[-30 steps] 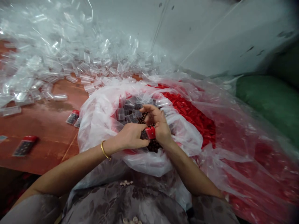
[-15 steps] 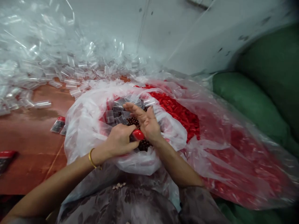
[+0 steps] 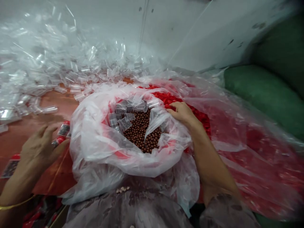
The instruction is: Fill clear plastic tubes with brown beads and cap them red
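Note:
My left hand (image 3: pixel 39 150) is over the table at the left, fingers apart. Just beyond its thumb and fingers lie small clear containers with red caps, one of them a dark-filled container (image 3: pixel 63 129). At the near edge of a heap of red caps (image 3: pixel 163 96), my right hand (image 3: pixel 184 113) has thumb and fingers curled around a red cap, partly hidden. Between the hands stands an open white plastic bag (image 3: pixel 95 142) holding brown beads (image 3: pixel 140 128). Several empty clear tubes (image 3: pixel 124 122) rest on the beads along the bag's far left side.
A large pile of clear plastic tubes (image 3: pixel 54 57) covers the back left of the reddish table (image 3: pixel 57 109). Clear plastic sheeting (image 3: pixel 237 152) spreads over red caps at the right. Green sacks (image 3: pixel 258 95) stand beyond, against the pale wall (image 3: pixel 185 34).
My left hand has moved from above the bag to the table at the left and let go of the red-capped container. My right hand has moved right, from the beads to the red caps.

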Available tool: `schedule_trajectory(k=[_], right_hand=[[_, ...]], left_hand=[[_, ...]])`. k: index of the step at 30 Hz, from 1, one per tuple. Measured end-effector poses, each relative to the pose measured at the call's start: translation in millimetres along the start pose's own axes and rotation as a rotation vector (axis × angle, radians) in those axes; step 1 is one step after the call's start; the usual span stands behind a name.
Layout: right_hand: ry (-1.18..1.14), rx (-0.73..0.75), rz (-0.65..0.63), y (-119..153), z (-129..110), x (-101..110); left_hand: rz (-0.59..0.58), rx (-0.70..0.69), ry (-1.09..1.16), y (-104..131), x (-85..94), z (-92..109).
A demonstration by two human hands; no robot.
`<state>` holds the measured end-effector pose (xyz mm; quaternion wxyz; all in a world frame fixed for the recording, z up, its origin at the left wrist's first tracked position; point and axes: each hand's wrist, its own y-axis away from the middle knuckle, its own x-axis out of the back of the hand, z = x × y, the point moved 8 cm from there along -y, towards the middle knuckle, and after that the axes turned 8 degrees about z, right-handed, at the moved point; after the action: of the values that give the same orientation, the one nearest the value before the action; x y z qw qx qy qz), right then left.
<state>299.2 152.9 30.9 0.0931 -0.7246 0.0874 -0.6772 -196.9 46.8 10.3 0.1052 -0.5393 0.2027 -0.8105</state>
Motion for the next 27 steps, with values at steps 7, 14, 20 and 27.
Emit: schedule_trajectory(k=[7, 14, 20, 27], right_hand=[[-0.29, -0.151, 0.392, 32, -17, 43], [-0.828, -0.126, 0.433, 75, -62, 10], [-1.049, -0.211, 0.355, 76, -54, -13], [-1.052, -0.205, 0.35, 75, -54, -10]], left_hand=[[-0.081, -0.556, -0.066, -49, -34.5, 169], [-0.493, -0.787, -0.174, -90, -128.6, 225], [-0.604, -0.932, -0.078, -95, -150.9, 222], [-0.634, -0.953, 0.123, -90, -168.6, 245]])
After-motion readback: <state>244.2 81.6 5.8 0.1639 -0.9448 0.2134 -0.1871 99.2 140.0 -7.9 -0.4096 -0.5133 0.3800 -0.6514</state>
